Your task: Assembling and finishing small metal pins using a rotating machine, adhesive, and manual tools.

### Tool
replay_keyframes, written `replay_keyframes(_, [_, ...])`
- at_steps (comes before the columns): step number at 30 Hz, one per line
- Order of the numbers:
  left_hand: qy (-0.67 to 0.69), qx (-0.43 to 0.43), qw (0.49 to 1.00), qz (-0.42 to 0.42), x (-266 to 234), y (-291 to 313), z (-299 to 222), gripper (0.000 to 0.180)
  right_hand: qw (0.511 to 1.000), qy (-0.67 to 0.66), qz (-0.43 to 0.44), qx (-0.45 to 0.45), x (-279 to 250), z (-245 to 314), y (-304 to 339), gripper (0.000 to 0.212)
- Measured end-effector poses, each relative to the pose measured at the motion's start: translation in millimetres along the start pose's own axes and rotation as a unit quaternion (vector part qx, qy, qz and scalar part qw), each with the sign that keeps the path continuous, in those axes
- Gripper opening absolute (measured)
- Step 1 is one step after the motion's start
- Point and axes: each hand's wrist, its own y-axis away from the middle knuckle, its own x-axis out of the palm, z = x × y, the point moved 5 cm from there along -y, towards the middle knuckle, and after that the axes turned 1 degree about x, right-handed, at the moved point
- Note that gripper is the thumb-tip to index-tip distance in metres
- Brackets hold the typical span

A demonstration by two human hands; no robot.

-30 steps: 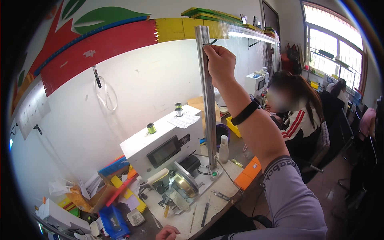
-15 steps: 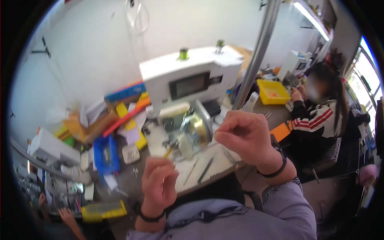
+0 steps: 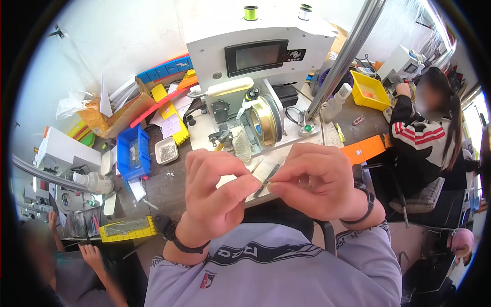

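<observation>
My left hand (image 3: 217, 192) and my right hand (image 3: 317, 181) are raised in front of my chest, fingertips close together. Both are closed in a pinch, thumb against forefinger. A tiny, thin thing shows between the fingertips, too small to name. Beyond them stands a white machine (image 3: 207, 59) with a dark screen (image 3: 255, 57) and a gold-coloured wheel (image 3: 262, 123). Partly hidden behind the fingers, a slim dark tool (image 3: 271, 174) lies on the worktop.
On the left are a blue bin (image 3: 134, 153), a small white dish (image 3: 166, 151) of little parts and a yellow tray (image 3: 128, 228). A metal post (image 3: 348, 56) rises right of the machine. Near a yellow basket (image 3: 369, 91) sits a co-worker; another person's hand (image 3: 93, 256) shows lower left.
My hands, apart before, have come together at the fingertips. The left has risen and the right has come lower in the picture. The view has shifted, and the machine looks sharper.
</observation>
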Motion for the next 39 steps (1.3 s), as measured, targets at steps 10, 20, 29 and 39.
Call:
replay_keyframes(10, [0.012,0.0,1.0,0.004,6.9,-0.4,-0.8,0.033,1.0,-0.027,0.007,-0.003,0.6,-5.2,3.9,0.009])
replay_keyframes(20, [0.229,-0.224,0.943,0.085,14.0,-5.4,8.0,0.006,0.95,0.201,-0.067,-0.229,-3.3,0.2,8.2,0.022])
replay_keyframes(29, [0.175,-0.197,0.961,0.08,16.0,-6.2,6.3,0.006,0.971,0.136,-0.074,-0.181,-4.0,-1.0,7.8,0.017])
replay_keyframes(39, [0.132,-0.111,0.985,0.026,13.0,-4.5,2.6,0.016,0.888,-0.4,0.051,0.221,17.8,-36.6,14.4,0.007])
